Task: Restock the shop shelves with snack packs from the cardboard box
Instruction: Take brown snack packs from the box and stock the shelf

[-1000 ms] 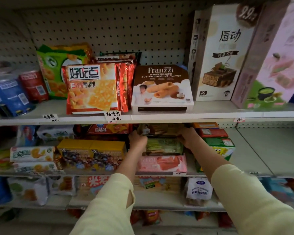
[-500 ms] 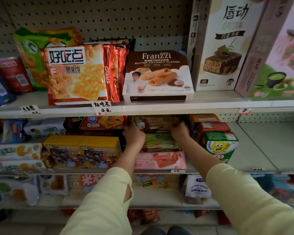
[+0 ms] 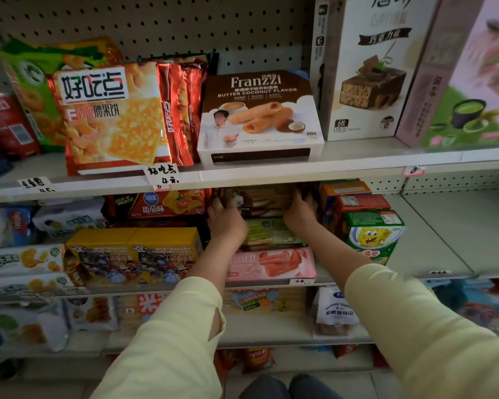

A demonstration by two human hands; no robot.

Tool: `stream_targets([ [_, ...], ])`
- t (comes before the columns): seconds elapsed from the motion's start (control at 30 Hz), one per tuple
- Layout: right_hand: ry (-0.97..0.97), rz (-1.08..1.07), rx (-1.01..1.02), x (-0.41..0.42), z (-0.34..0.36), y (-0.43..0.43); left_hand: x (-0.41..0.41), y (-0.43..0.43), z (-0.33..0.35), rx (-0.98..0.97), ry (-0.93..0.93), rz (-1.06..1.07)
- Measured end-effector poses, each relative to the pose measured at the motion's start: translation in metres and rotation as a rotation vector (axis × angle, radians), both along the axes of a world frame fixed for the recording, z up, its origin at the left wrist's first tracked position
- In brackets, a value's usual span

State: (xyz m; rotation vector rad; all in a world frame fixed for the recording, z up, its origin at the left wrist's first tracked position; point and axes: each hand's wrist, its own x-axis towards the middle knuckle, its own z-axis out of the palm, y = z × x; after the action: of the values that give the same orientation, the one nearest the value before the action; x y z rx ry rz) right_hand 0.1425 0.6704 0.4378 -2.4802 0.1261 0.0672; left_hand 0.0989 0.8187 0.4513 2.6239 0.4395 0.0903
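The brown-and-white box (image 3: 260,119) on the upper shelf reads "Franzzi" and "BUTTER COCONUT FLAVOR". The red cracker bag (image 3: 110,119) beside it carries "好吃点" in large characters. A handwritten price tag (image 3: 162,176) on the shelf edge below it reads "好吃点 4元". The tall white cake box (image 3: 366,70) shows "6枚" near its base. The pink pack (image 3: 271,264) on the middle shelf reads "Franzzi", and the red pack (image 3: 167,204) reads "番茄味".

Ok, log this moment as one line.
step: placing brown snack pack on green pack | left hand: grip on pack's left end | right hand: grip on right end | shelf: middle
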Motion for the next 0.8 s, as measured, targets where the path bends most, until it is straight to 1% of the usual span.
stream_targets([
  [0.1,-0.095,0.027,-0.127,-0.009,-0.002,0.004,-0.007,0.000,-0.006,0.087,-0.020,-0.053],
  [0.17,-0.133,0.033,-0.162,-0.014,0.000,0.007,-0.012,0.000,-0.009,0.134,-0.031,-0.086],
  [0.3,-0.143,0.096,-0.255,-0.023,0.005,0.010,-0.017,-0.001,-0.008,0.109,-0.055,-0.133],
  [0.37,-0.144,0.210,-0.270,-0.030,0.011,0.009,-0.020,-0.004,-0.005,0.137,-0.065,-0.164],
  [0.43,-0.120,0.390,-0.302,-0.040,0.016,0.006,-0.028,-0.010,0.000,0.178,-0.081,-0.168],
  [0.5,-0.134,0.547,-0.439,-0.052,0.019,0.002,-0.037,-0.015,0.005,0.230,-0.088,-0.162],
  [0.53,-0.166,0.585,-0.512,-0.056,0.020,-0.001,-0.040,-0.016,0.008,0.265,-0.080,-0.175],
  [0.57,-0.197,0.587,-0.553,-0.060,0.022,-0.003,-0.043,-0.016,0.011,0.296,-0.047,-0.206],
  [0.63,-0.224,0.572,-0.563,-0.064,0.021,-0.005,-0.047,-0.017,0.012,0.332,0.073,-0.285],
  [0.73,-0.159,0.571,-0.530,-0.067,0.015,-0.008,-0.050,-0.019,0.006,0.382,0.237,-0.360],
  [0.8,-0.099,0.550,-0.524,-0.067,0.007,-0.010,-0.052,-0.021,-0.001,0.388,0.254,-0.374],
])
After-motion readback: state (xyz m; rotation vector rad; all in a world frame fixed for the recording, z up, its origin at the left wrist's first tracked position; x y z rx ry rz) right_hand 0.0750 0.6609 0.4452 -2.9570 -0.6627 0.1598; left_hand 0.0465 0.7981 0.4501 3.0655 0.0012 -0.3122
